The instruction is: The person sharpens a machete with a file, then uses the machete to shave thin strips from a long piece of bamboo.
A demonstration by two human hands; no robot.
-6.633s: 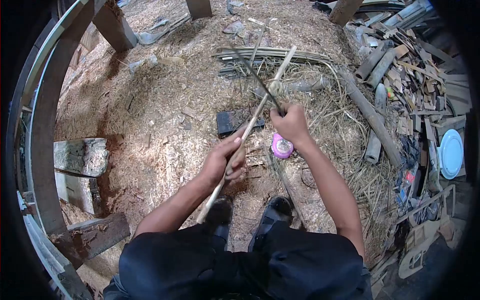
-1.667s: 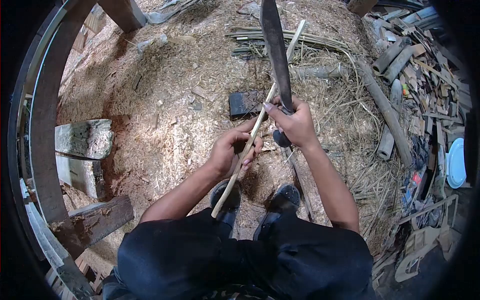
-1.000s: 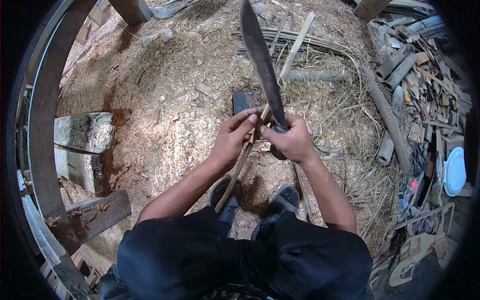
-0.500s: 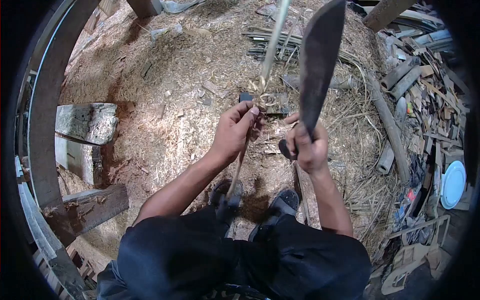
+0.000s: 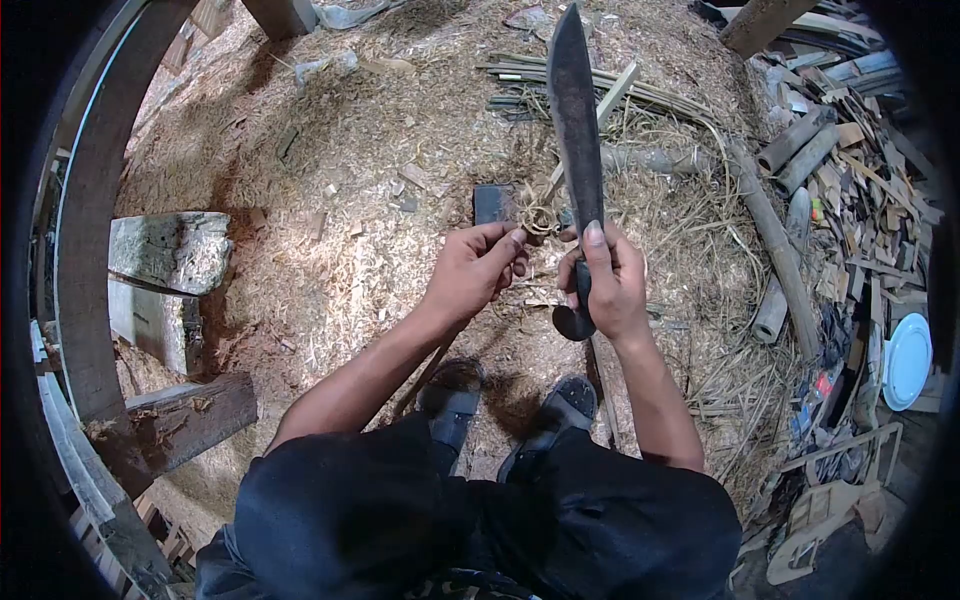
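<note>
A large dark machete points up and away, its black handle in my right hand, with the thumb laid along the base of the blade. My left hand pinches a thin strip of wood or bamboo, whose lower end slants down toward my left foot. Curled shavings cluster just beyond my left fingertips. The strip's far part passes behind the blade, and a pale length shows on its other side. Beneath the shavings lies a dark block on the ground.
Wood shavings cover the ground. Cut wooden blocks and a beam are at the left. Thin sticks lie ahead. A log, scrap wood and a pale blue lid are at the right.
The machete has swung left and its blade now points more nearly straight ahead. The strip's far end has tilted right, its near end left. Both hands stay close together.
</note>
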